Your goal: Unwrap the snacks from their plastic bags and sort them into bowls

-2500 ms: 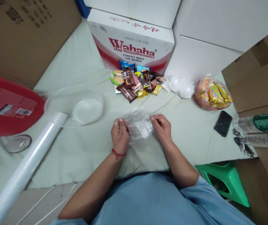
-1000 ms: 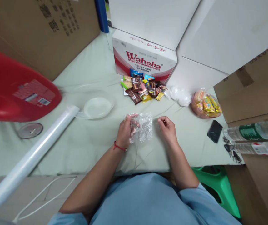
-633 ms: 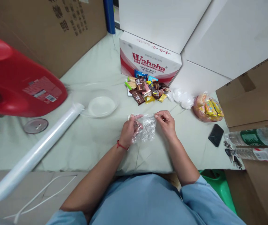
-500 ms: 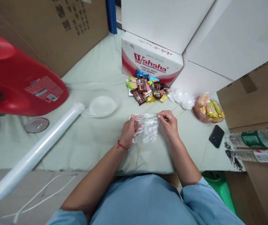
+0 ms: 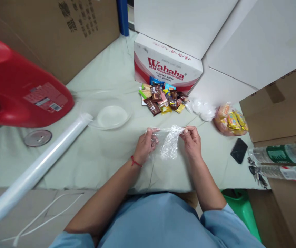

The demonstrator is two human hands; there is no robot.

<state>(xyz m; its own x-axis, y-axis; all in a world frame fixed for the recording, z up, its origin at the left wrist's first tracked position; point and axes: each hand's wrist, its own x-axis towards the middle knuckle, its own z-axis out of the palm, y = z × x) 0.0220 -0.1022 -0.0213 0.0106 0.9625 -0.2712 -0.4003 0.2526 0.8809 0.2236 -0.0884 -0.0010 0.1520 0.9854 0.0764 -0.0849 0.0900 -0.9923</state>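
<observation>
Between my two hands a crinkled clear plastic film (image 5: pixel 170 144) is stretched above the table and hangs down. My left hand (image 5: pixel 145 143) pinches its left upper edge, some fingers showing through the film. At the right upper corner, my right hand (image 5: pixel 191 139) is closed on it between thumb and fingers. Beyond the hands lies a pile of wrapped snacks (image 5: pixel 160 98), brown, yellow, green and blue. Left of my left hand sits a clear plastic bowl (image 5: pixel 113 117). I cannot tell whether the film is a bag or a single sheet.
A long roll of plastic film (image 5: pixel 39 167) juts over the table's front edge at left, near a red jug (image 5: pixel 26 82). At right are white crumpled plastic (image 5: pixel 202 108), a snack bowl (image 5: pixel 230 120), a black phone (image 5: pixel 239 151), keys (image 5: pixel 258 175) and bottles (image 5: pixel 279 153). Boxes (image 5: pixel 167 65) stand behind.
My right hand has moved right, drawing the film wider. The crinkled part has shifted right and now hangs nearer my right hand. My left hand has hardly moved.
</observation>
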